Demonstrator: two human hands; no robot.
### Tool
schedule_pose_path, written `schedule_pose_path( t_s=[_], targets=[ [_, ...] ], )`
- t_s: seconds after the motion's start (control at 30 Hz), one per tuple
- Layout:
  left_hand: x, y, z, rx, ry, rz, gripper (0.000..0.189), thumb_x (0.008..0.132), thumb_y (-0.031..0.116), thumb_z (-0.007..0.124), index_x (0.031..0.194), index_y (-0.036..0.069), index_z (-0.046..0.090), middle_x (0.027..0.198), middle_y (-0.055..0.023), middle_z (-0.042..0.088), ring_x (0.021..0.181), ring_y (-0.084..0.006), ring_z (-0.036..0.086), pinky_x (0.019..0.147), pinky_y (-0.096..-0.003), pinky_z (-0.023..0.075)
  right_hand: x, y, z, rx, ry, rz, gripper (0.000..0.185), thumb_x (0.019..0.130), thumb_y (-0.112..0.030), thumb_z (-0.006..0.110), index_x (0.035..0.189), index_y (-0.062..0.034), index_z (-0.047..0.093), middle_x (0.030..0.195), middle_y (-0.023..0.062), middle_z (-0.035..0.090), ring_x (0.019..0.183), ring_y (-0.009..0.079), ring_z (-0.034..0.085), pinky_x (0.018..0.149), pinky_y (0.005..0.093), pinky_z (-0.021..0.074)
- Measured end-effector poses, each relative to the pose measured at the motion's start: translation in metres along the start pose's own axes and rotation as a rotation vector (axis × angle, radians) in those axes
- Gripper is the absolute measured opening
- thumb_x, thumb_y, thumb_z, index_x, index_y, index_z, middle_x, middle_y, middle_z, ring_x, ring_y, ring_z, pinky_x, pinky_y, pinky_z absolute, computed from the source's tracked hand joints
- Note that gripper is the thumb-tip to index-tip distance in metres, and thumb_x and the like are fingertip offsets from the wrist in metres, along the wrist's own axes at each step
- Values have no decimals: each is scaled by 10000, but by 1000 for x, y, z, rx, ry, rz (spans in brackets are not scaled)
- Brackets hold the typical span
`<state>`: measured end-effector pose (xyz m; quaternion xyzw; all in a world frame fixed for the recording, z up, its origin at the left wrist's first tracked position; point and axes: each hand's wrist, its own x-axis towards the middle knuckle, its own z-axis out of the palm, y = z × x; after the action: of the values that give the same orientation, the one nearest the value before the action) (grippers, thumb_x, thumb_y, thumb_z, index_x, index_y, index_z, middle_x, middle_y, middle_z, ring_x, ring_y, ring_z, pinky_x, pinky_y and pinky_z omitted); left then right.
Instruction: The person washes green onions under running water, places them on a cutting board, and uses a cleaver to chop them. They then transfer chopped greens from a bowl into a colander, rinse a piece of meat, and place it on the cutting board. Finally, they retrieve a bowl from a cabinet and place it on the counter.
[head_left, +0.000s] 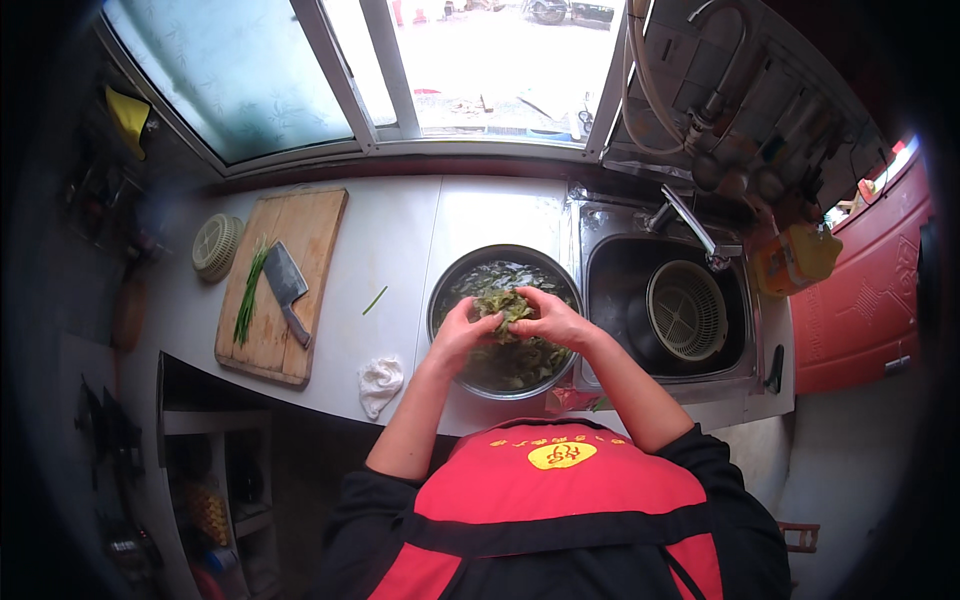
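Observation:
Both hands are over a round metal basin (431, 304) of water with loose dark green leaves (536, 364) in it. Between them is a clump of wet leafy greens (501, 306). My left hand (463, 330) grips the clump from the left, its thumb laid across the front. From the right, my right hand (551, 319) closes fingers and thumb on the same clump. Water and leaves show behind and below the hands; the underside of the clump is hidden.
Left on the counter, a wooden cutting board (300, 225) bears a cleaver (286, 281) and green stalks (251, 296). A white cloth (380, 384) lies near the front edge. To the right, a sink (622, 262) holds a plastic colander (686, 309) under a faucet (694, 225).

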<state>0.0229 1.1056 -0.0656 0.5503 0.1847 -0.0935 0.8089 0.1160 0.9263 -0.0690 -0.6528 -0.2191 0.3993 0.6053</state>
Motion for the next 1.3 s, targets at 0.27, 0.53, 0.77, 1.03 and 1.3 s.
schedule_pose_path(
  t_s=[0.27,0.53,0.77,1.03,1.3],
  targets=[
    [-8,9,6,-5,-108,81,372,838,82,610,1182,57,471,1106,-56,550,1001,-150,549,759,-307,535,-7,-16,-1,148,-18,133,504,742,-63,668,1197,-2,460,976,67,587,835,123,577,709,260,485],
    [1,-3,8,68,-24,161,276,825,27,578,1088,56,500,977,-28,583,846,-114,583,664,-282,552,-1,4,15,-34,187,-132,363,702,-39,638,1045,-25,517,928,69,600,812,146,589,710,284,480],
    [9,-18,10,56,134,226,225,812,33,605,1010,36,499,869,-36,581,741,-123,595,601,-288,564,-2,6,23,-295,387,-233,339,680,-38,620,1002,-45,513,917,162,614,875,246,615,766,331,466],
    [8,-22,17,-16,225,113,268,830,212,657,1003,63,516,845,-24,593,666,-117,581,534,-245,528,-3,-1,34,-561,580,-368,385,650,16,604,1007,-71,492,945,165,530,903,363,542,784,403,453],
    [5,-14,5,36,198,65,294,847,321,628,971,62,567,790,7,594,617,-98,541,495,-246,430,-4,-1,23,-593,634,-349,408,612,46,621,966,-67,453,905,146,510,871,334,535,757,378,443]
  ],
)
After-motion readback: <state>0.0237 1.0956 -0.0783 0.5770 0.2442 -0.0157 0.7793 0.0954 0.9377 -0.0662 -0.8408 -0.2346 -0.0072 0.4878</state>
